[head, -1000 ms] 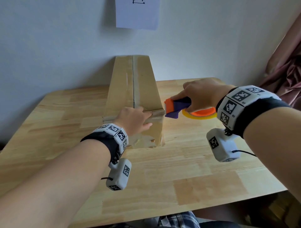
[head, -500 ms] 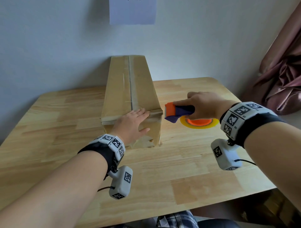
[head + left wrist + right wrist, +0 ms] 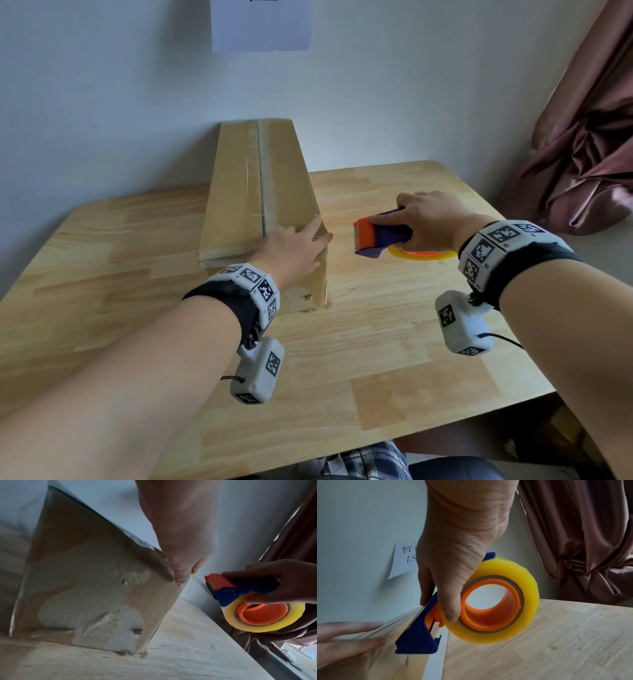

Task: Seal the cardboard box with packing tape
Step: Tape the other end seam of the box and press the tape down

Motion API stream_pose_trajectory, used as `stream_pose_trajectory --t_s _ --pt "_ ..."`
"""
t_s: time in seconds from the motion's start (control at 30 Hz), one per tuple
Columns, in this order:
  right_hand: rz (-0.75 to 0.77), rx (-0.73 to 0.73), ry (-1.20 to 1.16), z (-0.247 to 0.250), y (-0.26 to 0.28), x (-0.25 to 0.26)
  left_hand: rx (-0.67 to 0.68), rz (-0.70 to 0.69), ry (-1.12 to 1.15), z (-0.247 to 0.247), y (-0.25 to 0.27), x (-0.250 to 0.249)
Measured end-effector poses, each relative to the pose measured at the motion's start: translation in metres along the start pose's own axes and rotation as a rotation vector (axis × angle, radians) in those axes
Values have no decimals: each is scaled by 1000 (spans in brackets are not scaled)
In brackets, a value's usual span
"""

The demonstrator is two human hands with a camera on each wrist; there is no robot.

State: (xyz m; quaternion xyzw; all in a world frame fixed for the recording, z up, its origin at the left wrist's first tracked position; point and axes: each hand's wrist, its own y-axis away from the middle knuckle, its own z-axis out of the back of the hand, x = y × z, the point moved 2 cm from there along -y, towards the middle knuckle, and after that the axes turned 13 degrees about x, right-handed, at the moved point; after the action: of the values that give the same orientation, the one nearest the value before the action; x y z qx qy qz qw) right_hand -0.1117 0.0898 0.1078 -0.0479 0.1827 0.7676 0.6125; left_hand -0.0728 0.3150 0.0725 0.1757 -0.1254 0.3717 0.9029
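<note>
Pressing left hand (image 3: 291, 248) on box (image 3: 236, 205), tape dispenser (image 3: 380, 236) beside, in right hand (image 3: 428, 219)

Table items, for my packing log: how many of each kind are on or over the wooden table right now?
Cardboard box: 1
Tape dispenser with yellow tape roll: 1
Hands: 2, left hand flat on the box, right hand gripping the dispenser
Total: 4
</note>
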Motion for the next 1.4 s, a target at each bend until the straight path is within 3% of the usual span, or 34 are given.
stream_pose_trajectory --t_s 0.1,0.43,0.63,0.77,0.97,1.07,1.13,1.27,1.4 --pt "9 -18 -16 -2 0 -4 -47 -63 36 1 -5 -4" --pt "0 -37 -64 -10 -2 -8 -44 3 -77 -11 -25 -12" --pt "10 -32 -143 -7 1 -19 -104 -22 -100 -18 -26 -9" --pt "40 -48 -125 -5 7 -19 -76 -17 -128 -19 -25 -15" --pt "147 -207 -83 -13 24 -17 -52 -48 114 -12 -20 -10" --pt "155 -236 -104 -30 31 -24 -26 -48 85 -16 -23 -12" --pt "149 -197 -106 -35 29 -22 8 -47 -43 -19 -25 -12" --pt "18 113 -34 -19 8 -3 19 -49 -67 -13 -26 -12" --pt "-16 266 -64 -3 -20 17 13 -43 -168 -16 -25 -13"
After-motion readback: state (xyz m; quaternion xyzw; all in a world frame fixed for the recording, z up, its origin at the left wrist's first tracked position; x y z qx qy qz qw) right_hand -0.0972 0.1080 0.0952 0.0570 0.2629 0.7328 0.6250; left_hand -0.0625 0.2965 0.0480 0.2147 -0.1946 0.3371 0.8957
